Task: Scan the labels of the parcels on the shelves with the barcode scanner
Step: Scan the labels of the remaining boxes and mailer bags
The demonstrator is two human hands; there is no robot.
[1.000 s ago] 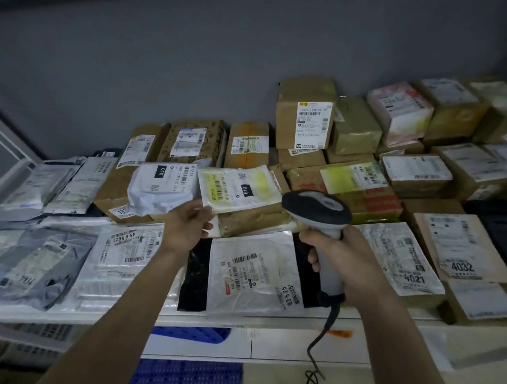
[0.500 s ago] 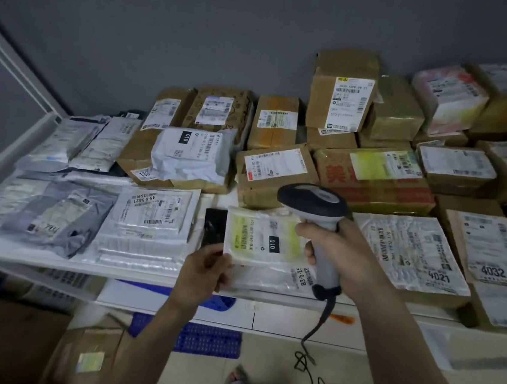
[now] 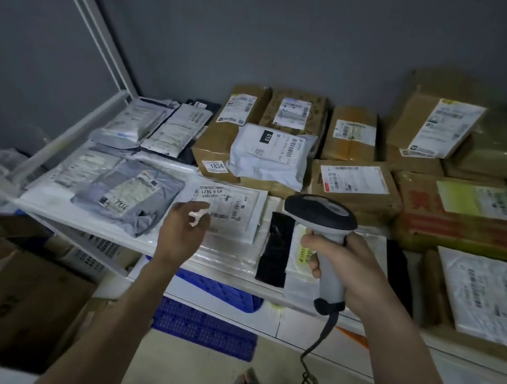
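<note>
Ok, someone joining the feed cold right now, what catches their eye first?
The grey barcode scanner, front and centre, gripped by the right hand. Just left of it, the left hand reaches empty over the flat white mailer at the shelf's front edge. Behind them, brown cardboard boxes are stacked against the grey wall.

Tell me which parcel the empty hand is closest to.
The flat white mailer labelled 45-6 5621 at the shelf's front: the left hand hovers right over its near corner, while the other parcels lie farther off.

"1834" on a brown box; "010" on a white bag; "45-6 5621" on a flat mailer.
</note>
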